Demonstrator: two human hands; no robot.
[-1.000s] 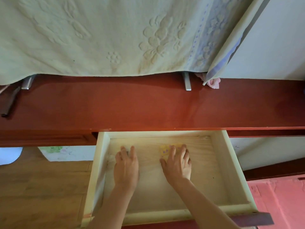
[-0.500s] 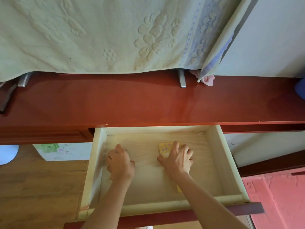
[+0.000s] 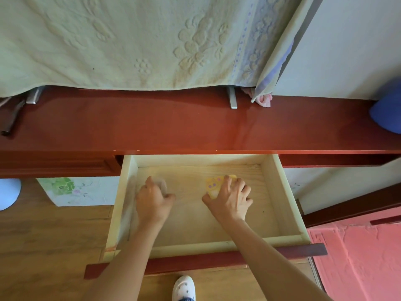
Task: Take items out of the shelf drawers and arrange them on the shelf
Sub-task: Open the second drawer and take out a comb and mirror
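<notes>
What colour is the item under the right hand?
Yellow item with small purple marks, under the right hand; head view.

Counts: 1 open drawer (image 3: 282,192), 1 red shelf (image 3: 152,127), 2 hands in the drawer: left hand (image 3: 152,200), right hand (image 3: 230,198). 1 yellow card (image 3: 211,184) under the right hand; 1 small pale item (image 3: 161,184) at the left hand, can't identify. 2 metal brackets (image 3: 232,99) on the shelf, 1 pink cloth (image 3: 264,99), 1 blue object (image 3: 388,111), 1 slipper (image 3: 184,287).

Both hands in the open drawer (image 3: 286,192) — right hand (image 3: 230,198) on a yellow item (image 3: 213,184).
</notes>
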